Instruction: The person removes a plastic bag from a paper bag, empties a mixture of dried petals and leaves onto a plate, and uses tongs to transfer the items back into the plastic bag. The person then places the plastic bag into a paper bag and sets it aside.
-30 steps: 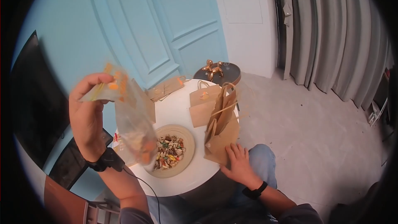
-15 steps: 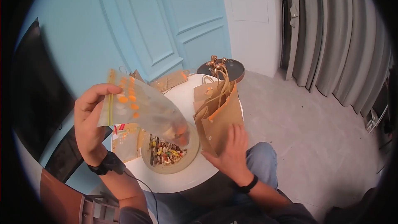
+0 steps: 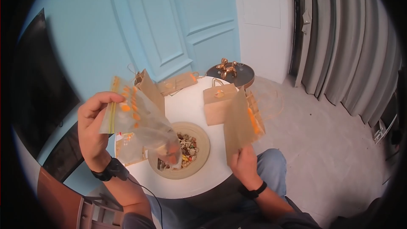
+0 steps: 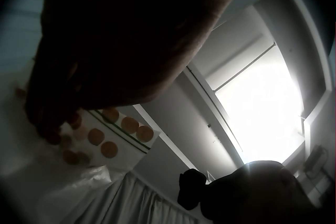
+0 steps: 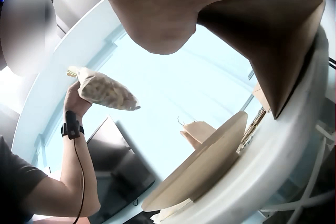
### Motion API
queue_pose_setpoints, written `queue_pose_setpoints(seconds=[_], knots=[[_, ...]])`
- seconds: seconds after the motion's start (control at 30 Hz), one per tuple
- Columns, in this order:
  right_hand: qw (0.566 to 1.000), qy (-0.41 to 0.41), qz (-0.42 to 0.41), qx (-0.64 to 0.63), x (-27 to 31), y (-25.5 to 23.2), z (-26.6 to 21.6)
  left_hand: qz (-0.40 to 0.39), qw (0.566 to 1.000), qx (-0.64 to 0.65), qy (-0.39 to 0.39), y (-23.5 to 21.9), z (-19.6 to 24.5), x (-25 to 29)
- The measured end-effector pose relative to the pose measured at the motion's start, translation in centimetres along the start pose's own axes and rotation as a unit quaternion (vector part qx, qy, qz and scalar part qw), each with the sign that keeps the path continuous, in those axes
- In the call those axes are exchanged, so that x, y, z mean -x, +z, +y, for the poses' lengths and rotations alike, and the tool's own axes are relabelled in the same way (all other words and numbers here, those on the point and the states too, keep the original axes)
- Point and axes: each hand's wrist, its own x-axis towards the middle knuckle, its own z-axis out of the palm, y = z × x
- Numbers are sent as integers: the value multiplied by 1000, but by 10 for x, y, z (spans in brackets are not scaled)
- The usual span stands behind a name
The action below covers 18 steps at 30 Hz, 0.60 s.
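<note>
My left hand (image 3: 91, 116) pinches the top edge of a translucent zip bag (image 3: 146, 116) with orange dots and a yellow-green seal strip. The zip bag slants down to the right, its filled lower end over a round beige plate (image 3: 205, 144) of small mixed, colourful pieces (image 3: 190, 149). In the right wrist view, lumpy pale contents show through the zip bag (image 5: 108, 91). My right hand (image 3: 246, 167) grips the lower part of a brown paper bag (image 3: 235, 123) at the table's right edge. That paper bag tilts, its mouth and orange-marked inside turned to the right.
Another handled paper bag (image 3: 218, 106) stands behind the gripped one. Flat paper bags (image 3: 180, 82) lie at the back of the white table (image 3: 176, 106), and one more (image 3: 149, 87) stands at the back left. Beyond is a dark side table (image 3: 243, 74) with a copper balloon-dog figure (image 3: 229, 70).
My right hand has gone from resting flat against the paper bag to gripping it, and the bag has turned and tipped right. The zip bag swung right over the plate, then slightly back left.
</note>
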Motion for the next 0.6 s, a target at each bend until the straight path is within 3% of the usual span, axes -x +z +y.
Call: queue_pose_setpoints(seconds=[0.17, 0.47, 0.6], knots=[[999, -21, -29, -8, 37, -41, -12, 1, 1000, 0, -12, -1, -10, 5], [991, -55, -125, 10, 56, -30, -6, -4, 999, 16, -42, 4, -18, 8], [991, -47, -125, 11, 65, -16, 11, -1, 1000, 0, -25, 1, -21, 7]])
